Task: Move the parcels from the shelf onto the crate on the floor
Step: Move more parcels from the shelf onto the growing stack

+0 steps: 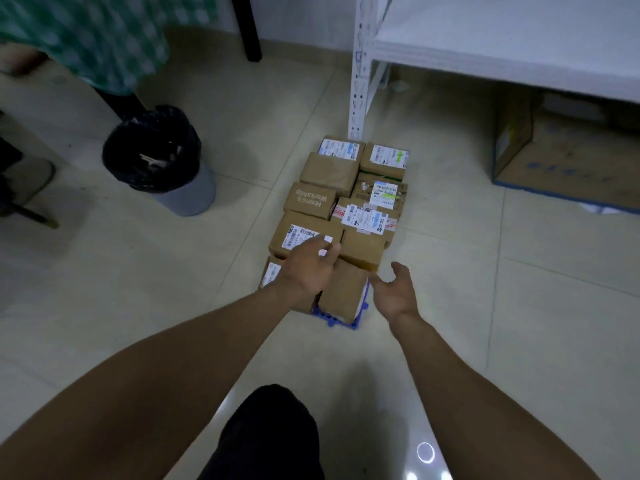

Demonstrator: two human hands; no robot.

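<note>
Head view is looking down at a pale tiled floor (450,306), glossy and catching a ring of reflected light near the bottom edge. Brown cardboard parcels (346,202), many bearing white shipping labels, are sitting packed in two rows on a blue crate (341,322), which is showing only at its near corner beneath them. The stack is standing at the foot of a white metal shelf (485,46), whose visible board is lying bare.

The left hand (308,268) is resting palm down on the nearest parcels, its fingers (325,249) lying close together and lightly bent over a labelled box. The right hand (394,292) is hovering just beside the nearest parcel's right edge, palm turned inward, fingers spread and relaxed; contact cannot be told.

A grey bin (156,157) with a black liner is standing to the left, near a green checked cloth (86,36). A larger cardboard box (554,157) is sitting under the shelf.
</note>
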